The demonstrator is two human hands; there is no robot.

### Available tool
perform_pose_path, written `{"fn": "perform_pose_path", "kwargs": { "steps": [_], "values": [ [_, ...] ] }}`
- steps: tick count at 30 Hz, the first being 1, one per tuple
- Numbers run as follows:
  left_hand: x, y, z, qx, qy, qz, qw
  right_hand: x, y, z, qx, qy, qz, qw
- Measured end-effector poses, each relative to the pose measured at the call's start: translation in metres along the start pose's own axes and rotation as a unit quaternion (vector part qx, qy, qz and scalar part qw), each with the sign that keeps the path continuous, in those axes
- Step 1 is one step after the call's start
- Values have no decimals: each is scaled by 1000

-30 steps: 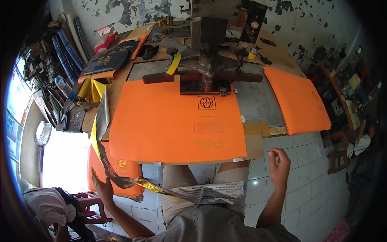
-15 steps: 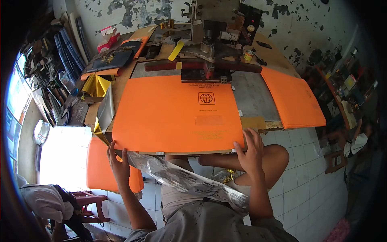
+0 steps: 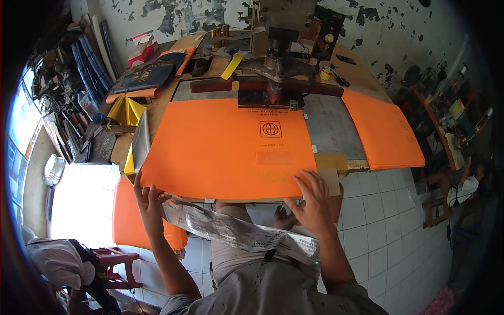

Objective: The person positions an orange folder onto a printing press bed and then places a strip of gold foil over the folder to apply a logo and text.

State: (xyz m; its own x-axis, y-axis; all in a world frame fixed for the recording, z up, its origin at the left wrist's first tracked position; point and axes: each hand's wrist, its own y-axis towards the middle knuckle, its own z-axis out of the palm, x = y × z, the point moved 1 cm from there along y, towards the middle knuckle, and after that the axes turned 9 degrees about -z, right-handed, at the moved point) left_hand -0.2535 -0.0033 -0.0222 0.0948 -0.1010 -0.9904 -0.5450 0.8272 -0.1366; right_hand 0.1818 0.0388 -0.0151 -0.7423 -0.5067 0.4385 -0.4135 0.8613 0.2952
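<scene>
Head view, the only one. A broad, flat orange sheet with a dark round emblem and small printed lines (image 3: 215, 147) is lying on the tabletop (image 3: 367, 73), its far edge reaching the black metal press block (image 3: 257, 98) under red-brown arms. Its near edge is running along the front, just above my lap. A grey metal plate (image 3: 333, 126) is showing to its right, and a stack of plain-looking orange sheets (image 3: 383, 131) is sitting further right.

Step in hand, my judgement: I am minding the sheet's near edge at both corners, squaring or handling it. The next move is probably calling for matched contact left and right, so the sheet is staying flat and not twisting.

Pose: both forearms are coming up from the lower edge, elbows out, grips about level. My left grip (image 3: 149, 202) is standing at the near-left corner, index finger pointing up, the others partly curling; I cannot tell if it is pinching the sheet. A long, crumpled silvery film strip with dark print (image 3: 226, 228) is trailing from beside it across my lap; whether I am holding that is also unclear.

My right grip (image 3: 314, 203) is opening wide, fingers spreading over the near-right corner, thumb sitting apart near the front edge; no firm hold is showing. Fingertip contact there is hard to judge.
</scene>
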Motion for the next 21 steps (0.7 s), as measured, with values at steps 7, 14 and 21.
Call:
{"fn": "perform_pose_path", "kwargs": {
  "steps": [7, 14, 21],
  "values": [
    [-6, -58, 62, -88, -43, 0, 995, 22, -7, -9, -1, 8, -36, 999],
    [-11, -50, 42, 9, 70, -64, 995, 35, -8, -25, 4, 27, -55, 998],
    [-12, -19, 61, 2, 12, 1, 1000, 34, 3, -34, 12, -11, -62, 998]
  ]
}}
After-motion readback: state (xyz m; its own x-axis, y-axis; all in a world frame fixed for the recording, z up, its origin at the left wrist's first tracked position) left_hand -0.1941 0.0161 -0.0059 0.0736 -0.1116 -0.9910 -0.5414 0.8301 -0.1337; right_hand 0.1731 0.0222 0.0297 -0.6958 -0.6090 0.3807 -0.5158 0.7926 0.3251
